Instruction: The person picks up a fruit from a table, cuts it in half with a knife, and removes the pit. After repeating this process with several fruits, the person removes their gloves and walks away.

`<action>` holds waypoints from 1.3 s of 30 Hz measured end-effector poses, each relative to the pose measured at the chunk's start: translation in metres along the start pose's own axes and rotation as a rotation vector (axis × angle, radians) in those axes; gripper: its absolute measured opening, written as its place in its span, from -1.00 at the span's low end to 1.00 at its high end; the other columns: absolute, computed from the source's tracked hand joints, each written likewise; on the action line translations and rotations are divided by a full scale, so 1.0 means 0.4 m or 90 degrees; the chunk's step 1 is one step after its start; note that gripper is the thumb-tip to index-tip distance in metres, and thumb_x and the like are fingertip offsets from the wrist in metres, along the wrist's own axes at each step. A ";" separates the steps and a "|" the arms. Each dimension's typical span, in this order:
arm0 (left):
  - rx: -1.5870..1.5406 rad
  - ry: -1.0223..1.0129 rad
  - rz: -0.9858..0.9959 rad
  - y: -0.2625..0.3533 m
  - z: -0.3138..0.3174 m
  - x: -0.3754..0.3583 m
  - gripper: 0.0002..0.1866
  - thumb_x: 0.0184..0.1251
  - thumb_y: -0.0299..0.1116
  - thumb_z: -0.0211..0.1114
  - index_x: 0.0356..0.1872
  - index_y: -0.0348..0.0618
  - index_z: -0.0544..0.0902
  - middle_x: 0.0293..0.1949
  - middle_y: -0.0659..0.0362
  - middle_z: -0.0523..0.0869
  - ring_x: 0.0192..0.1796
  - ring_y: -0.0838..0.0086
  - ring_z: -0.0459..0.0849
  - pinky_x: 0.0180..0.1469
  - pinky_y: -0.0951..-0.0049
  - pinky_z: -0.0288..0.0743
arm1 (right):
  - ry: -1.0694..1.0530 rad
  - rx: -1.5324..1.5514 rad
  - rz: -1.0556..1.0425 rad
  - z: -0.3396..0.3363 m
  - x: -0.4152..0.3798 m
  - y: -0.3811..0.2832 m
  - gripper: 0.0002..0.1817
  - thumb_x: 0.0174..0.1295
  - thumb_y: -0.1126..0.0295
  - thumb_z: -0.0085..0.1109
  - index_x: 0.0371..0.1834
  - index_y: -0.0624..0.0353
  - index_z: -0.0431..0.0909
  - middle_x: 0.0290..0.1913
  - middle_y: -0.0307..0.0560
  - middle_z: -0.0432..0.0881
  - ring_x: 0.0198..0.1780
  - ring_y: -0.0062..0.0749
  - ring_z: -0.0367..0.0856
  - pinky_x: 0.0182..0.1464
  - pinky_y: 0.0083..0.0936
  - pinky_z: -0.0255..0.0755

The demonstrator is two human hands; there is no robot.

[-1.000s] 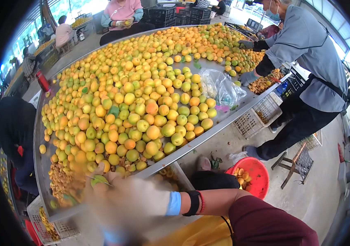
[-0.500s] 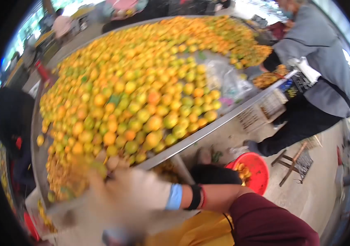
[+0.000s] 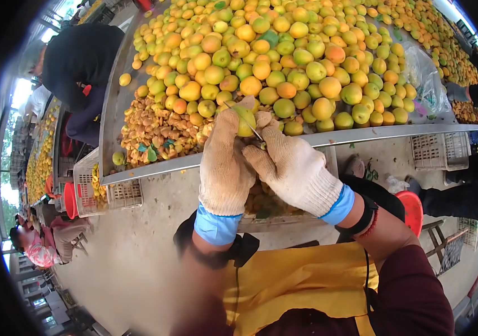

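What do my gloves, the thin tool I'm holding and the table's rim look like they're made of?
Gloves: knitted fabric, possibly cotton, matte, with ribbed cuffs and brownish staining.
Thin tool: likely metal, going by its narrow silvery glint; much of it is hidden.
Table rim: apparently metal, perhaps stainless steel, smooth and grey with a soft shine.

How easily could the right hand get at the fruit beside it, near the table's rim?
Probably yes: nothing visible blocks the right hand from that fruit, though it seems busy with a knife.

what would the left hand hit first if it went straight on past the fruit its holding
Likely the piled fruit just beyond the left hand, though depth is unclear; it might pass above.
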State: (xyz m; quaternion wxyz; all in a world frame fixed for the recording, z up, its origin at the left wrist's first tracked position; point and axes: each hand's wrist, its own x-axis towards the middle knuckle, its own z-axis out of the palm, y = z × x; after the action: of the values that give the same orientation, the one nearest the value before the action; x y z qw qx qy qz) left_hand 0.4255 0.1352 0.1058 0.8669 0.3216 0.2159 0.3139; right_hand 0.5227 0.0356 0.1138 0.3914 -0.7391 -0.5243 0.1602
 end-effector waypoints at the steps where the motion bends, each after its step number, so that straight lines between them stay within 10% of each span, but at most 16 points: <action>1: -0.056 -0.002 -0.013 -0.008 0.000 0.000 -0.48 0.66 -0.15 0.15 0.37 -0.40 0.48 0.06 0.02 0.70 0.17 0.28 0.65 0.27 0.26 0.54 | -0.003 0.001 0.003 -0.006 0.003 0.000 -0.59 0.52 0.07 0.08 0.09 0.23 0.45 -0.31 0.21 0.67 -0.25 0.14 0.75 -0.32 -0.03 0.63; 9: 0.249 -0.050 0.088 0.037 0.000 0.001 -0.58 0.61 -0.26 0.21 0.24 -0.42 0.58 0.11 0.03 0.67 0.10 0.40 0.67 0.18 0.40 0.57 | -0.133 0.019 0.072 -0.069 0.009 -0.029 -0.59 0.52 0.03 0.06 0.15 0.13 0.45 -0.26 0.21 0.73 -0.18 0.19 0.77 -0.22 0.07 0.64; 15: -0.047 0.048 -0.007 -0.032 -0.012 0.022 -0.57 0.64 -0.22 0.19 0.24 -0.43 0.57 0.14 0.01 0.67 0.09 0.33 0.67 0.19 0.38 0.57 | -0.057 0.012 0.094 0.014 0.023 0.021 -0.46 0.50 0.12 0.18 0.38 0.25 0.40 -0.42 0.21 0.68 -0.31 0.18 0.74 -0.30 -0.13 0.61; 18: 0.040 -0.010 0.040 0.003 -0.011 0.014 -0.57 0.62 -0.23 0.23 0.23 -0.45 0.58 0.17 0.01 0.67 0.14 0.32 0.68 0.25 0.41 0.54 | -0.036 0.021 0.029 -0.024 0.029 0.010 -0.56 0.51 -0.03 0.06 0.03 0.17 0.47 -0.22 0.20 0.72 -0.17 0.21 0.76 -0.20 0.04 0.64; 26: 0.503 -0.116 0.211 0.006 -0.029 0.003 -0.39 0.70 0.01 0.10 0.34 -0.44 0.47 0.24 -0.11 0.64 0.27 0.15 0.63 0.38 0.13 0.53 | -0.175 0.262 0.186 -0.040 0.010 -0.024 -0.55 0.52 -0.03 0.05 0.00 0.20 0.52 -0.30 0.17 0.73 -0.13 0.22 0.76 -0.15 0.03 0.63; 29: -0.078 -0.034 0.002 -0.034 -0.011 0.004 -0.58 0.70 -0.17 0.13 0.18 -0.41 0.57 0.07 0.00 0.72 0.19 0.23 0.67 0.28 0.27 0.58 | -0.077 0.115 0.099 0.014 0.019 0.018 -0.54 0.51 -0.02 0.06 0.06 0.21 0.51 -0.32 0.17 0.73 -0.15 0.17 0.77 -0.16 0.00 0.63; 32: 0.017 -0.050 0.031 -0.017 -0.013 0.012 -0.54 0.71 -0.16 0.12 0.28 -0.41 0.53 0.09 0.06 0.70 0.18 0.30 0.66 0.27 0.32 0.56 | 0.051 0.117 0.006 0.000 0.024 0.027 -0.54 0.49 -0.02 0.08 0.01 0.23 0.54 -0.34 0.17 0.73 -0.16 0.15 0.77 -0.17 -0.06 0.65; 34: 0.220 -0.062 0.078 0.014 -0.012 0.010 -0.50 0.65 -0.20 0.21 0.36 -0.42 0.50 0.12 0.10 0.68 0.16 0.38 0.66 0.27 0.40 0.53 | -0.187 0.212 0.179 -0.091 0.033 -0.010 -0.53 0.49 -0.03 0.08 -0.09 0.25 0.59 -0.35 0.16 0.73 -0.23 0.09 0.80 -0.18 -0.14 0.66; 39: 0.279 -0.108 0.061 0.031 -0.008 -0.007 -0.39 0.66 -0.08 0.12 0.44 -0.43 0.41 0.14 -0.08 0.70 0.21 0.26 0.68 0.32 0.25 0.56 | -0.226 0.270 0.208 -0.094 0.013 -0.031 -0.47 0.53 -0.09 0.05 -0.18 0.26 0.60 -0.41 0.06 0.73 -0.40 -0.19 0.82 -0.25 -0.28 0.65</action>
State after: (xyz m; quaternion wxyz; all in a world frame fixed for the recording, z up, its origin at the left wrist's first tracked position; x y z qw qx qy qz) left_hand 0.4168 0.1422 0.1128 0.7754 0.5371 0.1901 0.2721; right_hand 0.5410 0.0265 0.1479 0.4085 -0.6758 -0.4136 0.4532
